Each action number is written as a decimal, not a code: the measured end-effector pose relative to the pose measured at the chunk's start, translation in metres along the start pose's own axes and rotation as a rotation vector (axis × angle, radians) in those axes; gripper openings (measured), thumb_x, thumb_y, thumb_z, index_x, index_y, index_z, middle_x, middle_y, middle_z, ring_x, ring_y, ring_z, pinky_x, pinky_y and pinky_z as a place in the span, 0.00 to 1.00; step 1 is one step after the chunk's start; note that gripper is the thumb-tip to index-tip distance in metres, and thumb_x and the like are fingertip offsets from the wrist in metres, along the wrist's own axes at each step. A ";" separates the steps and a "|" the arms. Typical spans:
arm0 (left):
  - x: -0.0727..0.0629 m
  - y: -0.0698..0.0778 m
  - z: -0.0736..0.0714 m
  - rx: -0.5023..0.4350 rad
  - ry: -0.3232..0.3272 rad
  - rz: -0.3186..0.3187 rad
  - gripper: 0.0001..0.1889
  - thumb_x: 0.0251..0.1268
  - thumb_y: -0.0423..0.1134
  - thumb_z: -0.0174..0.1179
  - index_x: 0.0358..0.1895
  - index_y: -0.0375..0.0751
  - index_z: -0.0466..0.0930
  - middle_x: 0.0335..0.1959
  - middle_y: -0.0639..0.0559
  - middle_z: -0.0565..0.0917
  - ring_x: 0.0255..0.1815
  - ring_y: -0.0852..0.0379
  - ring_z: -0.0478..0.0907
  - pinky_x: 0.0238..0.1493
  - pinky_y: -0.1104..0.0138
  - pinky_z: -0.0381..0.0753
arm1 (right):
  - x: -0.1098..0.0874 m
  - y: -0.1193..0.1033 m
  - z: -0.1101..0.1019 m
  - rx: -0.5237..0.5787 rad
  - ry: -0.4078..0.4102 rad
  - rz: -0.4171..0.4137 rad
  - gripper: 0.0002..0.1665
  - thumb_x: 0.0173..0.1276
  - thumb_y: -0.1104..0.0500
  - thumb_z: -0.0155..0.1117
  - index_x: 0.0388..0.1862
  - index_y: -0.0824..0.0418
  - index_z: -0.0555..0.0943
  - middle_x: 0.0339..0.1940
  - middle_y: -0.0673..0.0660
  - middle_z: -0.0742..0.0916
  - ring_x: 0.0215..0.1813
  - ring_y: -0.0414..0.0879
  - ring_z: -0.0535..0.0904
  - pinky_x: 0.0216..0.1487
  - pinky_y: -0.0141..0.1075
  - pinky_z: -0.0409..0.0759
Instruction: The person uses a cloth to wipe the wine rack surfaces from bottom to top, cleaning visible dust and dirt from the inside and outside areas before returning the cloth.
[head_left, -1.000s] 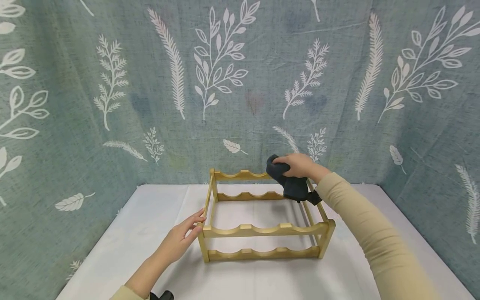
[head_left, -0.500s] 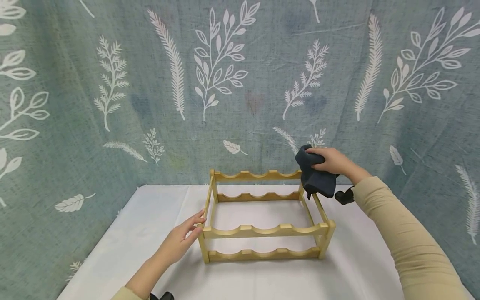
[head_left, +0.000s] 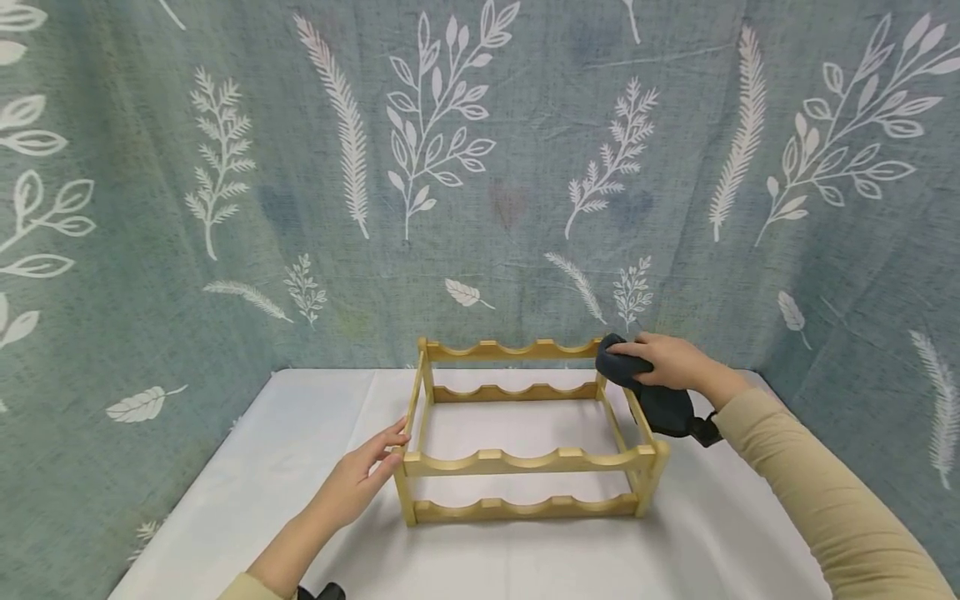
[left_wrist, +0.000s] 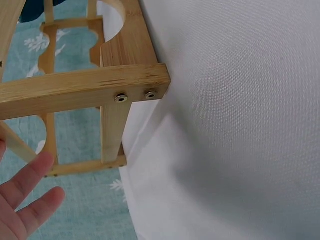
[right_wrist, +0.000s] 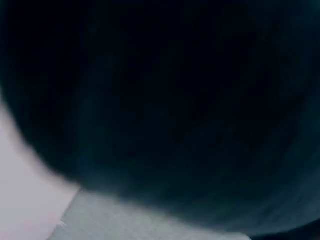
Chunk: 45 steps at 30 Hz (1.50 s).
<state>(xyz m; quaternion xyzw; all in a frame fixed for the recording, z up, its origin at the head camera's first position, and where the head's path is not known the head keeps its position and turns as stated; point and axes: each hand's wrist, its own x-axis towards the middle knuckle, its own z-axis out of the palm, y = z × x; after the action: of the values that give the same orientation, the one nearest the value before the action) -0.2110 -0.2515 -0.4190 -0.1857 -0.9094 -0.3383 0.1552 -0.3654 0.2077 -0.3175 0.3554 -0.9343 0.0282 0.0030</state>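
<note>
A wooden wine rack (head_left: 487,461) with scalloped rails stands on the white-covered table. My left hand (head_left: 358,479) rests at its near left corner, fingertips at the side rail and thumb toward the front. In the left wrist view, two of its fingers (left_wrist: 30,175) stretch out loosely below a rack bar (left_wrist: 75,85). My right hand (head_left: 675,362) grips a dark blue cloth (head_left: 621,367) between thumb and fingers. The cloth lies over the far end of the right top side rail, part hanging down outside. In the right wrist view the dark cloth (right_wrist: 160,100) fills nearly everything.
A green-grey curtain (head_left: 480,275) with white leaf prints encloses the white tabletop (head_left: 300,433) behind and at both sides. A small black object (head_left: 330,592) shows beside the left wrist at the bottom edge.
My right hand has carried the cloth rightward from inside the rack's back right, raised it, then lowered it onto the right side rail. The left hand and rack stay put.
</note>
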 end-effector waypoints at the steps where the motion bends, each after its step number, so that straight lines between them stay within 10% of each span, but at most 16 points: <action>1: 0.000 0.000 0.000 0.004 0.000 0.005 0.21 0.69 0.40 0.49 0.64 0.45 0.65 0.54 0.53 0.78 0.45 0.52 0.80 0.41 0.53 0.78 | 0.001 -0.001 0.001 0.004 -0.025 0.007 0.32 0.60 0.60 0.63 0.64 0.55 0.68 0.34 0.55 0.74 0.29 0.45 0.68 0.27 0.37 0.67; 14: 0.003 0.000 -0.003 0.023 -0.019 0.014 0.20 0.69 0.41 0.49 0.63 0.44 0.67 0.54 0.53 0.79 0.45 0.52 0.79 0.41 0.52 0.78 | 0.012 0.003 0.002 0.205 -0.236 0.072 0.34 0.58 0.67 0.57 0.65 0.62 0.64 0.60 0.72 0.70 0.50 0.58 0.72 0.40 0.43 0.70; 30: 0.005 -0.003 -0.012 0.070 -0.093 0.062 0.14 0.71 0.41 0.44 0.56 0.50 0.71 0.67 0.54 0.66 0.54 0.49 0.76 0.48 0.52 0.76 | 0.005 -0.004 0.007 0.185 -0.217 0.084 0.31 0.57 0.66 0.58 0.62 0.61 0.69 0.58 0.68 0.74 0.48 0.55 0.74 0.40 0.44 0.71; 45: 0.039 -0.024 -0.033 0.051 -0.274 0.075 0.19 0.73 0.44 0.40 0.60 0.44 0.71 0.66 0.48 0.66 0.64 0.41 0.64 0.58 0.44 0.64 | -0.027 -0.019 0.006 0.149 -0.231 0.077 0.30 0.55 0.65 0.59 0.60 0.59 0.71 0.56 0.63 0.76 0.45 0.50 0.74 0.37 0.40 0.70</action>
<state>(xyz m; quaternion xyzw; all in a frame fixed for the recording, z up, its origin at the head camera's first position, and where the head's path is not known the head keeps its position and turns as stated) -0.2509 -0.2817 -0.3927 -0.2600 -0.9228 -0.2805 0.0467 -0.3326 0.2109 -0.3234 0.3194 -0.9367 0.0562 -0.1320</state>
